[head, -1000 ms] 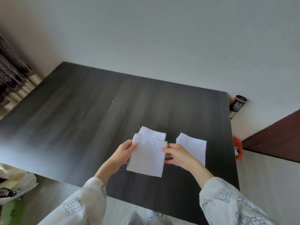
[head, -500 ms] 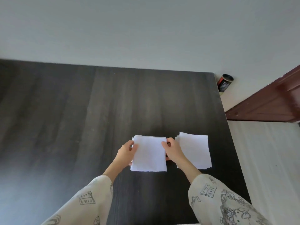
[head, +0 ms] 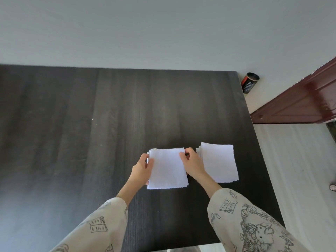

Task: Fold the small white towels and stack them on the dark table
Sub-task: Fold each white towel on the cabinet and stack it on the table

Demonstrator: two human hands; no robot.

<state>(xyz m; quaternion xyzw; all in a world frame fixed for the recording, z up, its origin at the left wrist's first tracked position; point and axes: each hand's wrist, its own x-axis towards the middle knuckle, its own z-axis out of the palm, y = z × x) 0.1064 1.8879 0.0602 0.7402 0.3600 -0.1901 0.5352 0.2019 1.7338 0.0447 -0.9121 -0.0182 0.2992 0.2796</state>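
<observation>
A small white towel (head: 168, 170) lies square on top of a pile of white towels on the dark table (head: 91, 133). My left hand (head: 142, 169) pinches its left edge, thumb on top. My right hand (head: 193, 165) pinches its upper right corner. A second stack of folded white towels (head: 219, 163) sits just to the right, its layered edges showing on the left side. My right wrist passes between the two piles.
The table's right edge runs close to the right stack. Beyond it on the pale floor stand a black and red can (head: 249, 82) by the wall and a dark red wooden door (head: 305, 104). A small round object (head: 333, 187) lies at the far right.
The towel has gone from being held tilted above the pile to lying flat and lined up on it. Both hands stay at its sides. The camera has swung right and lower.
</observation>
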